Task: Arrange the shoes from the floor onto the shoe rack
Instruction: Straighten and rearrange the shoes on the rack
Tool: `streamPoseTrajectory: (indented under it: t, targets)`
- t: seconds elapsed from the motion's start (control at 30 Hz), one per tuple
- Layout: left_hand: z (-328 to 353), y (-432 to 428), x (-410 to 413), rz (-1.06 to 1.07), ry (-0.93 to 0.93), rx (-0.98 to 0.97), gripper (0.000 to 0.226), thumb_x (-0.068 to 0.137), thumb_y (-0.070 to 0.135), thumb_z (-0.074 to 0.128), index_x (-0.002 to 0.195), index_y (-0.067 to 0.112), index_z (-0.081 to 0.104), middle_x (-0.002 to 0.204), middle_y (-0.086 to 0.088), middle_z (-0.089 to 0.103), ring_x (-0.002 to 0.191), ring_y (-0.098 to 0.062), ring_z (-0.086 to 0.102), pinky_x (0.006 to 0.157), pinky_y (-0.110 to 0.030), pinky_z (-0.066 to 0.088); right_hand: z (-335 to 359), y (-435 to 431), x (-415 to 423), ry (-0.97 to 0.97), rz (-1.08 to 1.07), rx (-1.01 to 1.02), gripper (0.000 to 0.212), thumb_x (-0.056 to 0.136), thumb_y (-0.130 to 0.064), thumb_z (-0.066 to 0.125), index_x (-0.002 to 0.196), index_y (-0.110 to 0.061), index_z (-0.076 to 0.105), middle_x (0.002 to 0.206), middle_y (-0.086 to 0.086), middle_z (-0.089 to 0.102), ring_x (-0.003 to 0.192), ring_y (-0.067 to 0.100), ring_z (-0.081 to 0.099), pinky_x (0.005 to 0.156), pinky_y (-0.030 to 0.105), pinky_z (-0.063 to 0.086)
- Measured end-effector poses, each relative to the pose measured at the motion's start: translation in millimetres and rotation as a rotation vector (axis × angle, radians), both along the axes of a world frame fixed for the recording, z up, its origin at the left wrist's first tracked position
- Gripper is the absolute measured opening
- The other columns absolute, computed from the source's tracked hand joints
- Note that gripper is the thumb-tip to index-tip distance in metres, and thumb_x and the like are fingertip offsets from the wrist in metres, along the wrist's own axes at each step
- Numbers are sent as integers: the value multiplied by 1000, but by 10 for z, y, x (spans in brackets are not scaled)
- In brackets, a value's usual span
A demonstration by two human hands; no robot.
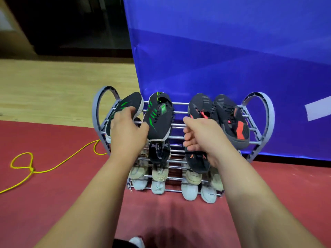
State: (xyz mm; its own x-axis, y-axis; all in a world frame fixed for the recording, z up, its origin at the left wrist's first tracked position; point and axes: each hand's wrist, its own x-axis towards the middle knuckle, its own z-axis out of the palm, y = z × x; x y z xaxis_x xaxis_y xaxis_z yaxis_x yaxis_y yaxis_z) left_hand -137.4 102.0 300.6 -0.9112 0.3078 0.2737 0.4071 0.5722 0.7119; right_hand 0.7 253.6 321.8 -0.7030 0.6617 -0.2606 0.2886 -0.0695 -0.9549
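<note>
Left hand curls around the green-striped shoe on the rack, frame center; right hand is curled, its grip unclear. The shoe looks light and soft; better to hold its firmer sole.

top shelf crowded (centre gap)

left shoes: black, green streaks | right shoes: black, red patches | rack: grey | backdrop: blue | cord: yellow
</note>
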Motion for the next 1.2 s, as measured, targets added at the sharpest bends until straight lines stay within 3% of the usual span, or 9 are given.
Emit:
streamPoseTrajectory:
  t: [0.07,0.13,0.2,0.27,0.33,0.4,0.63,1.03,1.2]
  targets:
    - [-74,-201,-97,103,-30,-70,57,79,43,65,129,19,56,126,-9,60,121,-34,52,103,-48,44,-96,-157,-138,-184,90,-72,52,97,-55,58,92,-3,65,71,13,68,58,26,65,53,30,55]
    - [-105,-365,-139,189,-112,-154,70,79,48,69,138,18,47,135,-14,50,126,-40,44,104,-48,38,-228,-275,-274,-329,175,-95,70,93,-69,53,102,0,65,82,17,76,68,29,72,68,40,62]
    - [-135,-488,-191,220,-194,-183,84,75,54,72,145,20,40,140,-16,45,128,-41,41,107,-50,37,-362,-371,-399,-382,199,-143,76,89,-75,53,110,-3,62,92,20,77,81,32,75,82,48,63]
    - [-201,-565,-279,190,-251,-190,94,65,65,70,143,21,42,135,-15,51,126,-41,46,106,-51,41,-460,-457,-514,-347,167,-242,77,88,-74,57,121,-4,58,97,20,76,88,35,76,81,50,63]
    - [-268,-601,-356,136,-269,-139,93,54,67,68,134,23,50,125,-8,62,119,-35,57,100,-49,49,-530,-518,-619,-245,123,-377,72,90,-67,60,136,-11,54,99,20,77,87,36,77,76,47,64]
    - [-325,-597,-392,94,-276,-88,82,55,57,75,126,21,54,120,-3,68,113,-30,64,95,-46,53,-579,-554,-700,-124,70,-512,60,96,-54,61,141,-15,53,100,22,77,86,34,78,70,41,64]
    - [-419,-544,-473,78,-238,-60,63,73,38,84,120,14,50,118,-6,67,111,-35,63,91,-45,53,-627,-625,-793,97,-60,-689,32,105,-17,53,129,4,56,96,26,76,79,29,78,59,33,62]
    - [-480,-439,-420,36,-237,-13,67,72,41,83,123,17,46,124,-2,63,114,-31,61,94,-48,52,-640,-710,-791,144,-131,-650,21,105,-9,49,119,4,59,79,20,77,79,29,78,70,37,64]
    - [-492,-351,-387,70,-216,2,71,74,39,85,126,11,46,130,-9,56,120,-35,54,99,-51,48,-640,-681,-765,144,-125,-641,24,106,-11,50,121,5,59,88,22,76,79,28,78,66,35,64]
